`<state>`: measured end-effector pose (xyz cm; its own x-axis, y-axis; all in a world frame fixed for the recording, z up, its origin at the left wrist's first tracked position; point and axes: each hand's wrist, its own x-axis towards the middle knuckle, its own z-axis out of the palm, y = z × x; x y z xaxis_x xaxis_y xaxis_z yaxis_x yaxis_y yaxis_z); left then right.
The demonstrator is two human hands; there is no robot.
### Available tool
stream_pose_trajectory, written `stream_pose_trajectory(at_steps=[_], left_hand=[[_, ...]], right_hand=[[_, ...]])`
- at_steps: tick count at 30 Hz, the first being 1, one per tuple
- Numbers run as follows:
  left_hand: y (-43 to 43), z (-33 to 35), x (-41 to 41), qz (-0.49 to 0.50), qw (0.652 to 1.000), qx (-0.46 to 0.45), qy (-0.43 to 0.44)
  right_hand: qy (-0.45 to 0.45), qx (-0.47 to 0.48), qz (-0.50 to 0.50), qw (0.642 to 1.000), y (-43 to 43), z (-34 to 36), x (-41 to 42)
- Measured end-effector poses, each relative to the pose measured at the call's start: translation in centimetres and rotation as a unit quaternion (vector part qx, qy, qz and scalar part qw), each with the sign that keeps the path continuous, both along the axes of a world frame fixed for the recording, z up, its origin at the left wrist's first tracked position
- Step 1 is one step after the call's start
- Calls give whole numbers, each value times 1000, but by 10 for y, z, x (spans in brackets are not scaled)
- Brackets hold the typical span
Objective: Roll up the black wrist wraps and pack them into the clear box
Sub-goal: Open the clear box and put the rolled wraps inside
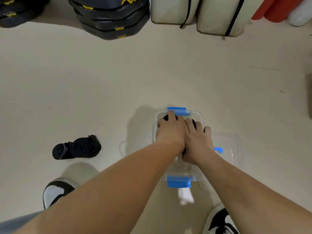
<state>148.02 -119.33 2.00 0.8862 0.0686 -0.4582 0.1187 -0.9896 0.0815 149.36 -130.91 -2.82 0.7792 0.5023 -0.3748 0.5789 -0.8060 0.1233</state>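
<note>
I watch the left hand and right hand lie palm-down over rolled black fabric wrist wraps inside the clear blue-latched plastic box — likely bedding them tight, though grip or mere press I cannot tell — with two more black rolls on the floor nearby.

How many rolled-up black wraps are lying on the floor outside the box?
2. One roll lies left of the clear box; the other roll touches its right side. More black fabric shows under the left hand and right hand in the box, partly hidden.
</note>
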Motion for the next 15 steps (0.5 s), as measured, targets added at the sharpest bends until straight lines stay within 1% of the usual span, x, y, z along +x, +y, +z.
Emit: stream_pose_trajectory(at_steps=[2,5,8,11,12,15], left_hand=[[-5,-17,-8,23,999,-22,8],[-4,-29,-15,29,999,-41,12],[-2,-45,-14,-10,1000,8,11],[2,-53,-9,-65,993,94,4],[5,-53,-9,-78,991,109,-5],[18,-39,-18,-91,989,107,-43]], right_hand=[[-1,-10,-6,1000,-5,-7,-5],[10,7,-34,999,-10,-12,-8],[-5,22,-37,999,-11,-14,-14],[-39,23,-27,999,-10,-15,-14],[-40,19,-25,999,-11,-14,-13],[-52,40,1,998,-13,-8,-16]])
